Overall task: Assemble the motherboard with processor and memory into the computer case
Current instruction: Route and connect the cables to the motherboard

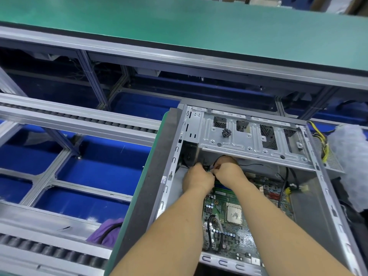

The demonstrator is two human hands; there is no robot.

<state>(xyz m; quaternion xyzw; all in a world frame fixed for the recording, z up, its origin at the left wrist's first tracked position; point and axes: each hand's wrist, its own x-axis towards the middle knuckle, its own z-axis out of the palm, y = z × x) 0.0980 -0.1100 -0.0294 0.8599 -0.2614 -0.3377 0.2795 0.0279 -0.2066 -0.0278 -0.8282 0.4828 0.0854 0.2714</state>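
Here, left to right:
Conveyor rails (59, 114): grey roller tracks at far left, blue floor beneath them
Purple cloth (107, 231): bunched below the bench edge, near the lower rail
Bench (139, 196): dark mat with a green edge, carrying the computer case
Computer case (322, 188): grey metal, lying on its side with the open side up, perforated drive cage across its far end
Left hand (196, 180): inside the case under the drive cage, fingers curled and pinching thin black wires (207, 167)
Right hand (229, 170): touching the left hand, fingers curled on the same wires; which connector they hold cannot be told
Motherboard (225, 234): green, lying flat on the case floor, partly hidden by both forearms
Processor (234, 215): square silver lid, seated near the board's middle, between the forearms
Memory: cannot tell; blue and green slots (223, 187) show just below the hands
Yellow cables (323, 144): outside the case's right wall
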